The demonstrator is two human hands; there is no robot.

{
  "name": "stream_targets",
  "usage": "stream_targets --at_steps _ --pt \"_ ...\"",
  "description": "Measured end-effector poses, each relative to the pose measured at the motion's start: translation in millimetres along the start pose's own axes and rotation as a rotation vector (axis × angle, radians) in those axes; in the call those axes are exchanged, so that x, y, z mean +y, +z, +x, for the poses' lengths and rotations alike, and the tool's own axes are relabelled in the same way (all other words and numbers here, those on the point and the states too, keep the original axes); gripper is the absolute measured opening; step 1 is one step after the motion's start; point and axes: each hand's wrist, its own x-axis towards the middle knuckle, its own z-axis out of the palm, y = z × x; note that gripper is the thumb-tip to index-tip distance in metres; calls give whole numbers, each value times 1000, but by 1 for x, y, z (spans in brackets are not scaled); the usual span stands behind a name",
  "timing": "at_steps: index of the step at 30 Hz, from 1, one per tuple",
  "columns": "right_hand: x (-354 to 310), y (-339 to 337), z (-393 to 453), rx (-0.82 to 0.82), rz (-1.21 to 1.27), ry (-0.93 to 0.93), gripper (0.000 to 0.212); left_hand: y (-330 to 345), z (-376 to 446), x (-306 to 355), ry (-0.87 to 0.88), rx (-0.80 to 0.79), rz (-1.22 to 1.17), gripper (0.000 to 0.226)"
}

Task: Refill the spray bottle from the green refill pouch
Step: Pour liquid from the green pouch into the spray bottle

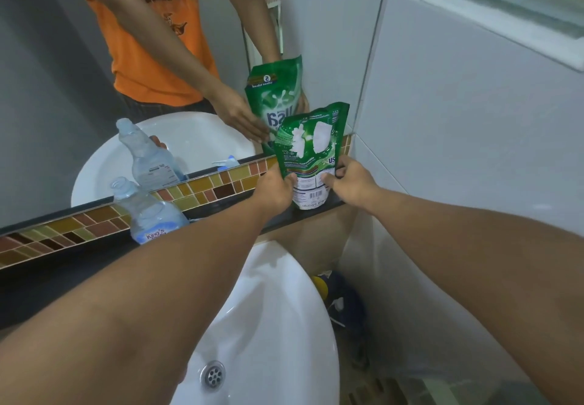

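Both hands are gripping a glossy green plastic refill pouch [311, 155] standing upright on a dark ledge [278, 223].

The left hand [274, 190] is pinching the pouch's lower left edge and the right hand [352, 183] its lower right, thumbs curling onto the barcode panel. At nine o'clock from the pouch, a clear, uncapped, ribbed plastic spray bottle [148, 215] is standing on the same ledge. At six o'clock a smooth white ceramic basin [278, 325] is showing its round metal drain [213, 375]. A mosaic-tiled strip [79, 231] is bordering the mirror [47, 104].
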Motion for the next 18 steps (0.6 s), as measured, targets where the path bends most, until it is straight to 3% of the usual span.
stream_targets --at_steps 18 --pt "-83 12 -59 12 -105 -218 24 -65 -54 -18 -15 83 -192 32"
